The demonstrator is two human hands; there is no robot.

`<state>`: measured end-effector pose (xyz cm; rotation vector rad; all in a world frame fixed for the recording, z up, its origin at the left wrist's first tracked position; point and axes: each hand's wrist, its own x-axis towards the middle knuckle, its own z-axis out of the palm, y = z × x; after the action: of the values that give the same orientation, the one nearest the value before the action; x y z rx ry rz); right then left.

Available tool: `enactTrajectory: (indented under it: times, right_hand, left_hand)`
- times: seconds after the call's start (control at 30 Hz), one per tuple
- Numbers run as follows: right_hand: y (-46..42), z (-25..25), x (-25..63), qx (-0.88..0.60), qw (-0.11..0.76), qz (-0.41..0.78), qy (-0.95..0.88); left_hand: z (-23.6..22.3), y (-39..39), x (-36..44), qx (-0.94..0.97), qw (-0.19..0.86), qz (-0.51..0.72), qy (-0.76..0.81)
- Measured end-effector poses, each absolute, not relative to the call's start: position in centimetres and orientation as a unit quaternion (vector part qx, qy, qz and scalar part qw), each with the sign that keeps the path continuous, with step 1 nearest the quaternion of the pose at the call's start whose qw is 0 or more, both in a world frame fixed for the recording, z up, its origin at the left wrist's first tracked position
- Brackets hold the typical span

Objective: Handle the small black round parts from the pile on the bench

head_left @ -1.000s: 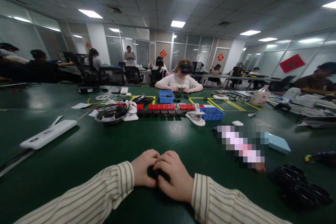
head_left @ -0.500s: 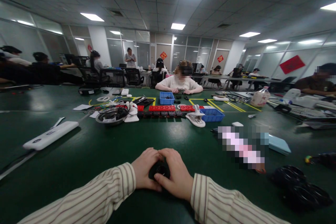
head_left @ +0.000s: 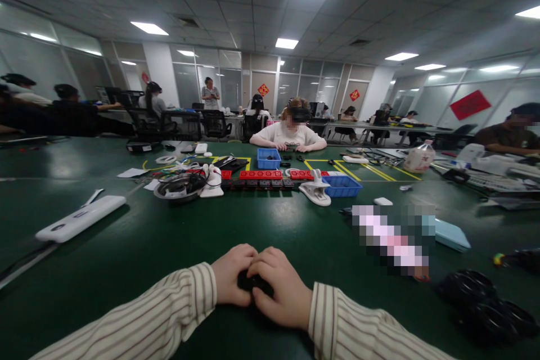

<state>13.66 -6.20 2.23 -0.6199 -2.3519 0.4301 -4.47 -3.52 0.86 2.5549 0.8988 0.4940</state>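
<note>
Close in front of me, both hands are wrapped round a small dark rounded object (head_left: 257, 281). Its kind cannot be made out, as fingers cover most of it. My left hand (head_left: 230, 274) closes on it from the left, thumb along the near side. From the right, my right hand (head_left: 284, 289) curls over its top, thumb at the near side. The fingertips of the two hands meet at the far side of the object. Both hands are low over the green table (head_left: 177, 236).
A white power strip (head_left: 82, 218) lies left. Across the middle stand a metal bowl of cables (head_left: 179, 196), red socket blocks (head_left: 260, 174), a white clip (head_left: 315, 191) and a blue bin (head_left: 341, 185). Black round parts (head_left: 485, 298) lie at right. A person (head_left: 291, 132) sits opposite.
The right hand's fingers have curled further down over the dark object, hiding more of it. The left hand has shifted slightly and still grips it.
</note>
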Motion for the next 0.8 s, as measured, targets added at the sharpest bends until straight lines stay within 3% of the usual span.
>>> enactTrajectory:
  times: [0.17, 0.37, 0.57, 0.8]
  right_hand:
    - [-6.19, 2.55, 13.76, -0.182, 0.344, 0.181, -0.903]
    - [-5.99, 2.01, 13.67, -0.253, 0.359, 0.165, -0.883]
    - [-6.01, 1.74, 13.41, -0.351, 0.322, 0.128, -0.87]
    - [-6.15, 2.01, 13.49, -0.316, 0.311, 0.131, -0.887]
  left_hand:
    - [0.74, -3.44, -4.56, 0.912, 0.204, 0.175, 0.31]
    - [0.81, -3.68, -4.37, 0.907, 0.173, 0.189, 0.335]
    - [0.44, -3.65, -4.33, 0.91, 0.142, 0.194, 0.338]
    - [0.85, -3.54, -4.37, 0.909, 0.168, 0.195, 0.329]
